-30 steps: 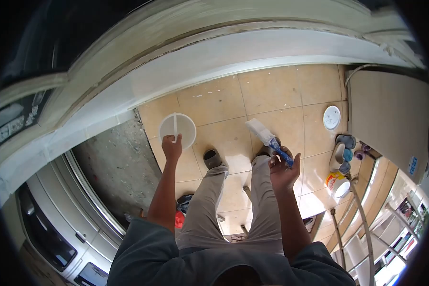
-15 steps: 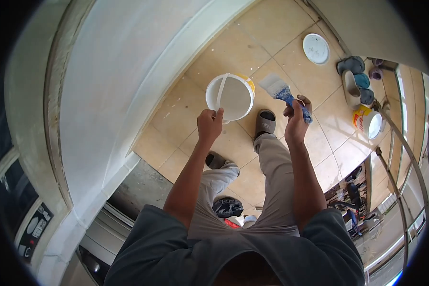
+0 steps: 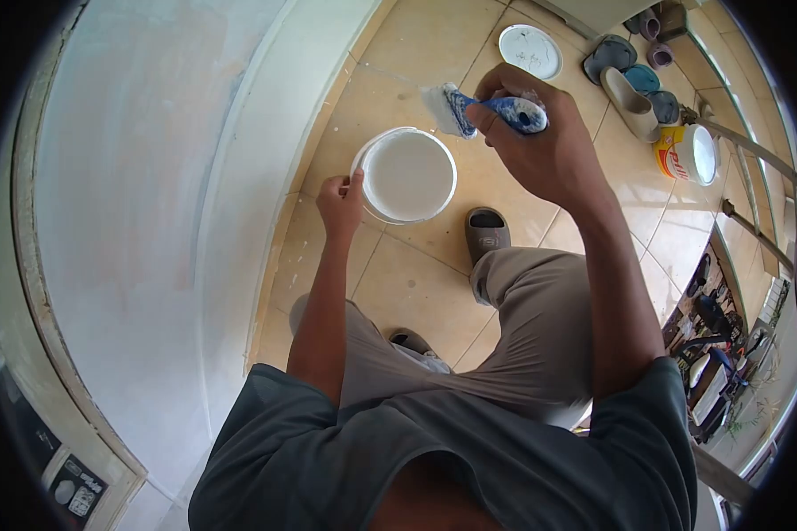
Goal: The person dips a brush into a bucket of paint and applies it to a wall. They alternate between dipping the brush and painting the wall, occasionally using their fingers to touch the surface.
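My left hand (image 3: 341,202) is closed on the left side of a round white bucket (image 3: 370,181), thumb at the rim. Off-white paint (image 3: 412,177) lies inside the bucket. Above and to the right of it, my right hand (image 3: 549,150) grips a paintbrush (image 3: 460,112) by its blue, paint-smeared handle. The brush's pale bristles point left, apart from the bucket in the picture.
A pale, patchily coated wall (image 3: 142,177) rises on the left. On the tiled floor (image 3: 425,283) lie a white lid (image 3: 530,51), several shoes (image 3: 630,102) and a yellow-and-white bucket (image 3: 673,152). Metal bars (image 3: 757,234) run along the right.
My right hand has turned over and moved up with the paintbrush, bristles now nearer the bucket. My left hand has shifted to the bucket's left side; its handle no longer crosses the mouth.
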A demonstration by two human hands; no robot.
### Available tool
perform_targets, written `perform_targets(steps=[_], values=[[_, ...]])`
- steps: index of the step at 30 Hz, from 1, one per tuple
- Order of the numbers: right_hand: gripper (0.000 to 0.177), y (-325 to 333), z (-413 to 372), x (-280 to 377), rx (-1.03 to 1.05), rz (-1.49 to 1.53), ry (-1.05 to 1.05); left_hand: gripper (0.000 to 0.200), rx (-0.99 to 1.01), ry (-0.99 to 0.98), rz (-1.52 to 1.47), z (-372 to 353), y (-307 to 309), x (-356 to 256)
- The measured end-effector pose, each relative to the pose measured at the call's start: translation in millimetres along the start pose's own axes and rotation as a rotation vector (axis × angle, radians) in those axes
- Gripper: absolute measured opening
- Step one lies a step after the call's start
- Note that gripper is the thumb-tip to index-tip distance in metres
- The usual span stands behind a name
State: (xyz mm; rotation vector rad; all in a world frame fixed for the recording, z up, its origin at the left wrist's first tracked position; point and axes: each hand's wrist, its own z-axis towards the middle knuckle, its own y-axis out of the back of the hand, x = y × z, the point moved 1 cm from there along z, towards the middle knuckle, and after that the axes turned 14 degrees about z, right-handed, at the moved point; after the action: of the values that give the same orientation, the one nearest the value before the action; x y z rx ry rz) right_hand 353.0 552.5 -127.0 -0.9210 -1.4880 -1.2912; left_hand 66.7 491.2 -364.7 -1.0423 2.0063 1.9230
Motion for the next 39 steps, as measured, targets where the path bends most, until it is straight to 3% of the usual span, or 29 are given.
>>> perform_targets(steps=[3, 4, 7, 9, 10, 13, 15, 16, 17, 18, 19, 20, 21, 24, 26, 30, 32, 35, 39], values=[[0.016, -11, -31, 20, 0.091, -0.171, 0.177, 0.031, 0.060, 0.141, -0.414, 13, -28, 55], [0.017, -20, -41, 29, 0.119, -0.196, 0.194, 0.027, 0.156, 0.218, -0.595, 15, -29, 58], [0.017, -49, -55, 13, 0.216, -0.195, 0.204, 0.025, 0.185, 0.376, -0.883, 4, -35, 65], [0.019, -76, -37, -28, 0.301, -0.163, -0.115, 0.027, 0.192, 0.438, -0.943, -11, -21, 92], [0.022, -85, -29, -44, 0.361, -0.194, -0.149, 0.028, 0.193, 0.443, -0.966, -10, -14, 98], [0.030, -130, 12, -131, 0.474, -0.360, -0.139, 0.031, -0.014, 0.085, -0.704, -49, 79, 68], [0.045, -157, 28, -183, 0.548, -0.661, -0.176, 0.030, 0.005, -0.142, -0.357, -85, 149, 56], [0.050, -170, 32, -219, 0.594, -0.776, -0.215, 0.026, 0.010, -0.215, -0.341, -99, 171, 64], [0.060, -180, 41, -266, 0.605, -0.699, 0.001, 0.024, 0.058, -0.186, -0.293, -115, 211, 55], [0.059, -190, 59, -354, 0.433, -0.638, 0.591, 0.023, 0.046, -0.297, -0.276, -127, 262, 31], [0.054, -195, 47, -334, 0.394, -0.638, 0.548, 0.024, -0.016, -0.384, -0.146, -136, 304, 13], [0.033, -213, 61, -261, 0.602, -0.799, -0.109, 0.025, -0.089, -0.440, -0.074, -140, 330, 0], [0.020, -200, 34, -281, 0.541, -0.683, 0.043, 0.026, -0.162, -0.493, 0.000, -142, 354, -11], [0.025, -206, 27, -244, 0.546, -0.757, 0.042, 0.035, -0.531, -0.581, 0.344, -161, 451, -72], [0.030, -206, 25, -238, 0.581, -0.783, -0.044, 0.032, -0.809, -0.766, 0.481, -151, 496, -106], [0.034, -207, 21, -272, 0.600, -0.656, -0.013, 0.025, -1.061, -0.929, 0.832, -104, 537, -142], [0.033, -200, 21, -270, 0.650, -0.611, -0.047, 0.020, -1.026, -1.037, 0.939, -67, 545, -132], [0.021, -188, 28, -272, 0.510, -0.453, 0.029, 0.016, -0.939, -1.135, 1.078, -35, 540, -110], [0.028, -186, 24, -292, 0.373, -0.485, 0.052, 0.016, -0.963, -1.122, 1.210, -13, 533, -89]])
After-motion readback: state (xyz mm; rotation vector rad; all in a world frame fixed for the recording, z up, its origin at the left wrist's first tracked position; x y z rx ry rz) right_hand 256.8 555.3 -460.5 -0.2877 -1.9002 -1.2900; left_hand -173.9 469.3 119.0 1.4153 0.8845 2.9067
